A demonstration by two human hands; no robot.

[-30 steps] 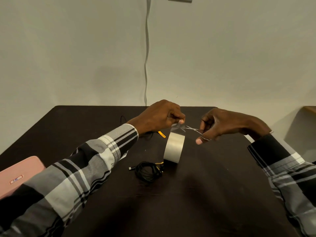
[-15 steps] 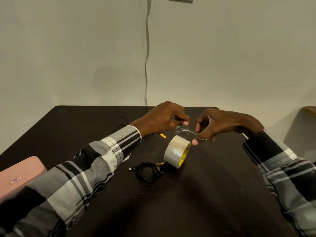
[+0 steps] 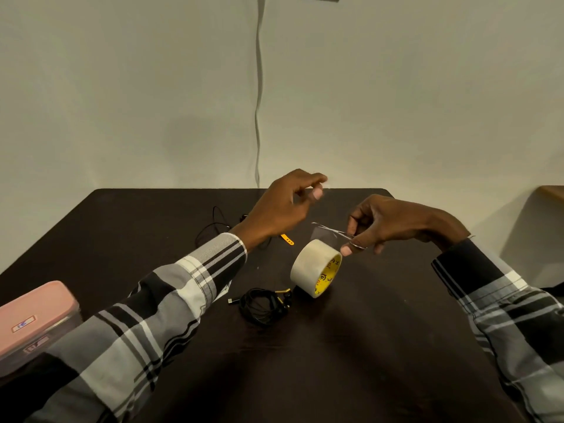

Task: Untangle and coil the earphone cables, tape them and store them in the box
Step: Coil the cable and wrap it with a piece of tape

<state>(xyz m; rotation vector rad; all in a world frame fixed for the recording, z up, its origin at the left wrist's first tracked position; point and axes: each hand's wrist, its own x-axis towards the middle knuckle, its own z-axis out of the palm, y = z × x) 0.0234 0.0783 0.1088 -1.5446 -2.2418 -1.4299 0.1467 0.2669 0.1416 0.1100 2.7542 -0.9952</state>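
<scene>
Since the earlier frames the left hand (image 3: 285, 206) had lifted up and away from the roll of tape (image 3: 316, 268), parting from the right hand, and the roll had tipped so its yellow core showed.

At the far left, the pink box (image 3: 33, 314) sat at the table's (image 3: 381, 346) edge with its lid closed, partly behind the plaid left sleeve (image 3: 146, 319). Farther back on the dark tabletop, a loose black earphone cable (image 3: 213, 224) trailed behind the left wrist. The left hand hung above the table with thumb and forefinger pinched together; a faint scrap of clear tape (image 3: 326, 187) seemed to be caught between them, though it was too small to tell for certain. A small yellow strip (image 3: 287, 239) lay just beyond that wrist. Nearer the person, a coiled black earphone cable (image 3: 264, 305) rested on the table, just left of the tape roll and almost touching it. The roll stood on its edge, tilted, a clear flap of tape rising from its top toward the right hand (image 3: 393, 222). That hand gripped small scissors (image 3: 338, 233), fingers curled through the loops, blades pointing left over the flap.
</scene>
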